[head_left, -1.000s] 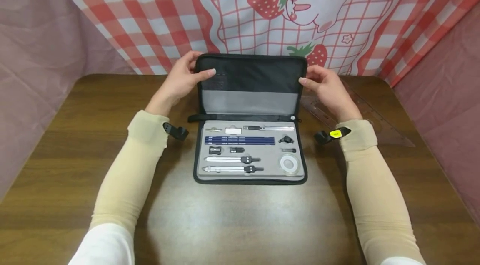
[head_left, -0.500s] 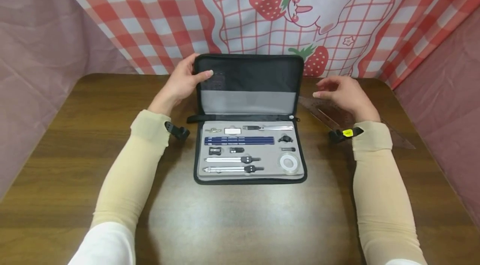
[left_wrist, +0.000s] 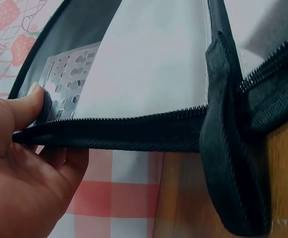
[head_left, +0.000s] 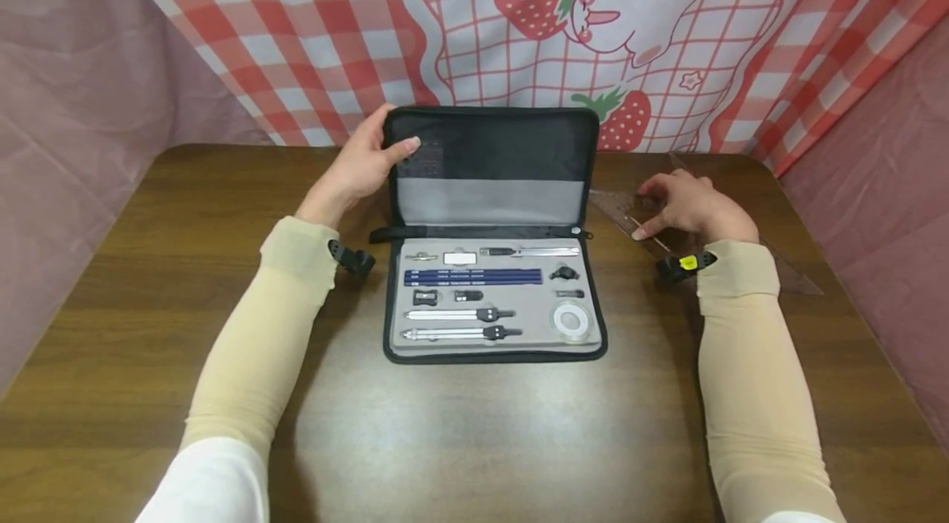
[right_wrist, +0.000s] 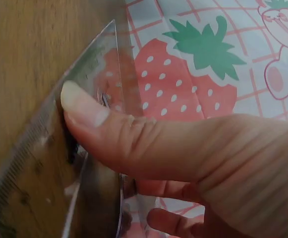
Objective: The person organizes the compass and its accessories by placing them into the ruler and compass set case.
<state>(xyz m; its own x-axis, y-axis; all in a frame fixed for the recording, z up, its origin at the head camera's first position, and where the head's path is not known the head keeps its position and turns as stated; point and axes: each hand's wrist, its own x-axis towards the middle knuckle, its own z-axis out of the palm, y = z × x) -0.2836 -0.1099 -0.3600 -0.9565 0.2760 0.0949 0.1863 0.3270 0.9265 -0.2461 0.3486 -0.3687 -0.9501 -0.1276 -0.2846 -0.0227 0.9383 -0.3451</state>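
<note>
A black zippered drawing-set case point(head_left: 493, 206) stands unfolded on the table, its lid raised. My left hand point(head_left: 359, 165) grips the lid's upper left corner, thumb inside and fingers behind. In the left wrist view, a clear stencil template point(left_wrist: 67, 82) sits in the lid pocket near that thumb. To the right of the case, my right hand point(head_left: 693, 206) grips a transparent set square point(head_left: 611, 206) with its thumb on the near edge and fingers across from it. The right wrist view shows the thumb pressed on the set square point(right_wrist: 34, 134). Part of the set square is hidden beneath the hand.
The case's grey tray holds dark blue pencils point(head_left: 473, 277), a white eraser point(head_left: 460, 259), a sharpener point(head_left: 425, 297), two compasses point(head_left: 445, 333) and a round clear item point(head_left: 571, 321). A checkered strawberry cloth point(head_left: 504, 70) hangs behind the wooden table point(head_left: 474, 441).
My right hand has let go of the lid's right corner, moved right and come down onto the set square. My left hand keeps its hold on the lid, which has shifted slightly left.
</note>
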